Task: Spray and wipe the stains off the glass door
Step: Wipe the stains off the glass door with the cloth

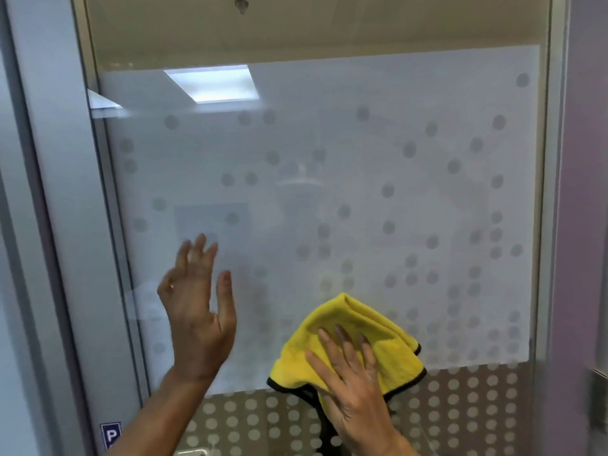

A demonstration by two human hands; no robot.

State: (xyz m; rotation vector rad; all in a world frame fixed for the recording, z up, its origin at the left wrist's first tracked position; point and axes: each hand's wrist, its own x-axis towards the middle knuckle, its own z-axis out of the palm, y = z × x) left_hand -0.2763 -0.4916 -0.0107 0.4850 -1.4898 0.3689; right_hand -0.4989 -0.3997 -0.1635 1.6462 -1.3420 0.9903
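The glass door (329, 159) fills the view, with a frosted white band dotted with grey circles across its middle. My right hand (352, 383) lies flat with fingers spread, pressing a yellow microfibre cloth (355, 324) with a black edge against the lower part of the frosted band. My left hand (197, 311) is raised at the lower left, palm toward the glass, fingers apart and empty; whether it touches the pane is unclear. No spray bottle is in view.
A grey metal door frame (65, 192) runs down the left side and another frame post (556, 192) down the right. A small blue sign (110, 434) sits at the lower left. Below the frosted band the glass carries rows of white dots (460, 409).
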